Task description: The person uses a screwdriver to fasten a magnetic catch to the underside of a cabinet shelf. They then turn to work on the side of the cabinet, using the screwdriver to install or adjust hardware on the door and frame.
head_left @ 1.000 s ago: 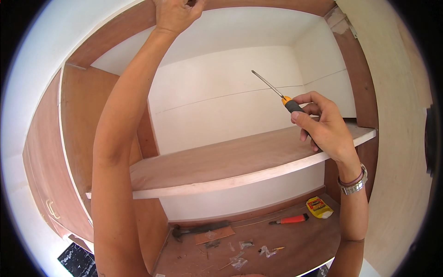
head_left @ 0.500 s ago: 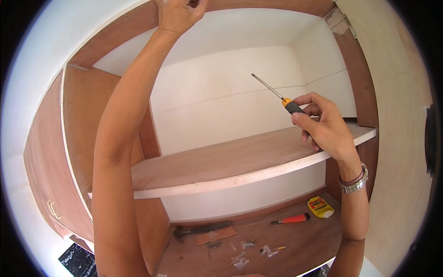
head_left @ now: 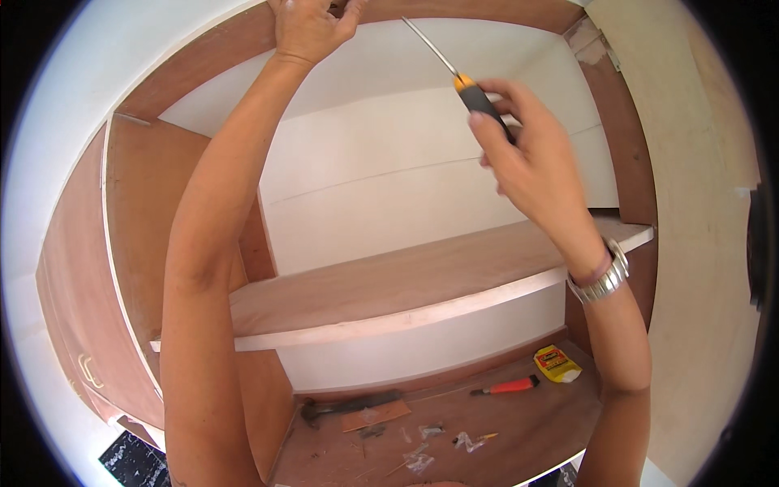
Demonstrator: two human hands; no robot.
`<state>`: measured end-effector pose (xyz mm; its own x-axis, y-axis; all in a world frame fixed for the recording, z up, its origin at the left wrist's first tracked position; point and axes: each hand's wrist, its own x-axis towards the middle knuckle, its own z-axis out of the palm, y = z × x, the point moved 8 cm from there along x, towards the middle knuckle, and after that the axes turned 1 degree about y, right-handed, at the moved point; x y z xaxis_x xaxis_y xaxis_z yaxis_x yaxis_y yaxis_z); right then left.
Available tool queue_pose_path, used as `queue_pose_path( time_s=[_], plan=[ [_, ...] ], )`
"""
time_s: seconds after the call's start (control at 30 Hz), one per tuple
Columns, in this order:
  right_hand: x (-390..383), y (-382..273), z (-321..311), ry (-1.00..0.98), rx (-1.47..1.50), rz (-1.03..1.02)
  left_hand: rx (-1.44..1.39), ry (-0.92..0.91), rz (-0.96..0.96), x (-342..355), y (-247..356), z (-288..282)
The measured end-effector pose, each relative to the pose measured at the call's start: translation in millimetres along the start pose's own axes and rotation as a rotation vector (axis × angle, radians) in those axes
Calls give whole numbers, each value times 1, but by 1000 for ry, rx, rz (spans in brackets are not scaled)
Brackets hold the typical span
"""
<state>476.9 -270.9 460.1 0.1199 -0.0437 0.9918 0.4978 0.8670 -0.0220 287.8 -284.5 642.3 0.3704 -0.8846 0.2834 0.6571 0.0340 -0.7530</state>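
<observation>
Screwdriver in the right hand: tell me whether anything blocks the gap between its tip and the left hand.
Nothing visible does. The right hand holds the screwdriver; between its tip and the left hand, only the wooden top rail and pale interior show, as background.

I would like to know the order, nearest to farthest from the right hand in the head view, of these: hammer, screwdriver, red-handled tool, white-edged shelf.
1. Screwdriver: in the right hand, its tip up and leftward.
2. White-edged shelf: below the hand.
3. Red-handled tool: farther down, on the lower board, toward its right.
4. Hammer: same board, toward its left.
</observation>
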Motion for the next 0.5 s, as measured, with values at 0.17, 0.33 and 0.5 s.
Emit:
queue_pose_path(
  time_s=[0.17,0.33,0.5],
  plan=[
    [35,-15,27,82,-174,-169,-50,26,-68,2,-2,-3],
    [47,-20,33,155,-205,-298,-39,20,-30,2,2,-5],
    [56,-19,35,139,-244,-288,-43,-11,-45,0,-2,-1]
  ],
)
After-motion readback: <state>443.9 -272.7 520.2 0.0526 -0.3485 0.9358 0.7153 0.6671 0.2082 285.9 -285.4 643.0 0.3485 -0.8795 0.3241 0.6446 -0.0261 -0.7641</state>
